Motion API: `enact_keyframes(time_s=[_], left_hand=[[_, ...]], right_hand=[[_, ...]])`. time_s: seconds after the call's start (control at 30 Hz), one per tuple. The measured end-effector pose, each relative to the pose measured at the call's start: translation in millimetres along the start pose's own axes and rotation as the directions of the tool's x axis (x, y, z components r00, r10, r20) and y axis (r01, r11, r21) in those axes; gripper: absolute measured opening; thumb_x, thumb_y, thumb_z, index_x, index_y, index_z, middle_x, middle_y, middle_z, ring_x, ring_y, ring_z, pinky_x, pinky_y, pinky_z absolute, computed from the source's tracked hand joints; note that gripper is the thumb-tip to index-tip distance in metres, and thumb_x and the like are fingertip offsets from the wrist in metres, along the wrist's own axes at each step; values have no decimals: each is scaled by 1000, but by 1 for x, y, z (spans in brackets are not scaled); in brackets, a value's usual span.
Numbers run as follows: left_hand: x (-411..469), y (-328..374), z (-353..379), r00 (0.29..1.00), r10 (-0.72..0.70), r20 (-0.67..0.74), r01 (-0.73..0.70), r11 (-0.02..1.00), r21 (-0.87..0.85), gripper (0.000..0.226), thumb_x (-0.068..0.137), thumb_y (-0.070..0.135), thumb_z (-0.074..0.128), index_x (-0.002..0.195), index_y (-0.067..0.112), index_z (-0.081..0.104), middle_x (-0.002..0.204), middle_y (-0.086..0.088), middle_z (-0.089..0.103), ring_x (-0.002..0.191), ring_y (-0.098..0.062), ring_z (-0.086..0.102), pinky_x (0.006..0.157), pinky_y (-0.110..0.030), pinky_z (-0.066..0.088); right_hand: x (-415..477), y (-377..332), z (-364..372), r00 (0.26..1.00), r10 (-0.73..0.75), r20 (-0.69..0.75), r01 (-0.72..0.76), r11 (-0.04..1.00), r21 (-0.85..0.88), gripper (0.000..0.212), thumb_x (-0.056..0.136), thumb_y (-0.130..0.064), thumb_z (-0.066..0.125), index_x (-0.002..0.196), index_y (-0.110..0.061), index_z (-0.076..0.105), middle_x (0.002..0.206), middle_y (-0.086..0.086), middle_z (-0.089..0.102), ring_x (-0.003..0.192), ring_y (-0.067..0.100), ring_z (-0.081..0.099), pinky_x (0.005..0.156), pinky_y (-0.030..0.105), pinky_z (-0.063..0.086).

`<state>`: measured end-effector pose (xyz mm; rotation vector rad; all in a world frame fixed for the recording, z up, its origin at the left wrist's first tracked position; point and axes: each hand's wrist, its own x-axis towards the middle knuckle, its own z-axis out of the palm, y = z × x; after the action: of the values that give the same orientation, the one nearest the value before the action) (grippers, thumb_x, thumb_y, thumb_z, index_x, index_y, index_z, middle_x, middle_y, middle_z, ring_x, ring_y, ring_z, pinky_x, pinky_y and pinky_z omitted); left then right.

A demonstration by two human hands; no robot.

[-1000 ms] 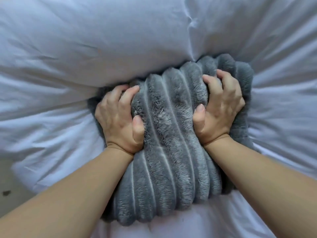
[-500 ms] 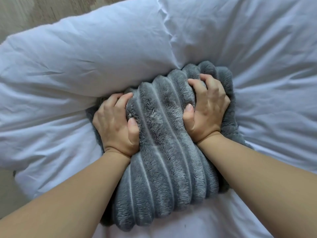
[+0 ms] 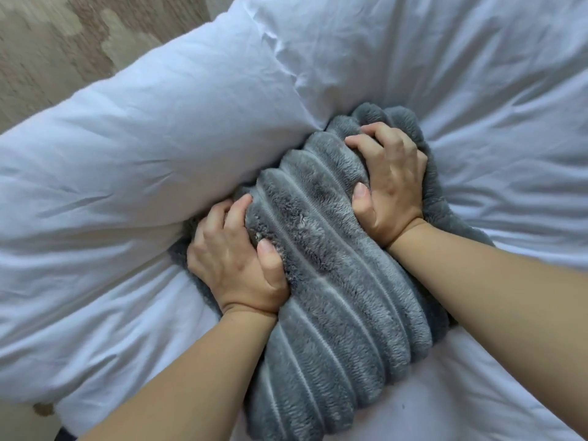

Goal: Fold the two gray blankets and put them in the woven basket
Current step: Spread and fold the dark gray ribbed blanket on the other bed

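A folded gray blanket (image 3: 331,291) with thick plush ribs lies on the white bedding in the middle of the view. My left hand (image 3: 235,259) grips its left side, fingers curled into the pile. My right hand (image 3: 391,183) grips its upper right part the same way, thumb dug into a rib. The blanket's far end is tucked against a white pillow. No second blanket and no woven basket show.
A large white pillow (image 3: 152,148) lies at the left, pressed against the blanket. White duvet (image 3: 477,90) fills the right and the back. A beige patterned carpet (image 3: 47,43) shows at the top left, beyond the bed's edge.
The view has swung left and down: the carpet now shows at the top left. Both hands keep their grip on the blanket, which sits a little lower and more tilted in view.
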<state>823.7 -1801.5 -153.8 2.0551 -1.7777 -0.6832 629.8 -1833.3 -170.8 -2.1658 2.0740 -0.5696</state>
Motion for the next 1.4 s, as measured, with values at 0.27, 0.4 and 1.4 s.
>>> enact_keyframes(time_s=[0.27,0.4,1.4], left_hand=[[1,4,-18,993,-27,117,31,999,-30,79,69,45,22,128,8,58,126,-16,57,116,-37,52,96,-53,38],[-3,8,-50,972,-54,230,50,999,22,76,75,48,15,140,20,43,143,-6,42,132,-27,36,109,-40,23],[38,92,-38,313,828,465,-926,376,-46,70,80,47,33,145,21,36,155,-15,24,141,-35,22,113,-53,12]], right_hand=[[12,-16,-28,984,44,175,-20,990,-136,64,80,-44,30,123,-8,60,125,16,56,116,36,50,93,43,33],[31,-55,-74,936,153,318,-70,963,-260,59,79,-44,34,126,-17,57,128,6,55,120,28,48,94,40,31],[-71,-168,-62,-89,906,-414,-990,-36,135,71,74,-38,41,143,-19,43,147,17,40,128,44,41,104,54,35]])
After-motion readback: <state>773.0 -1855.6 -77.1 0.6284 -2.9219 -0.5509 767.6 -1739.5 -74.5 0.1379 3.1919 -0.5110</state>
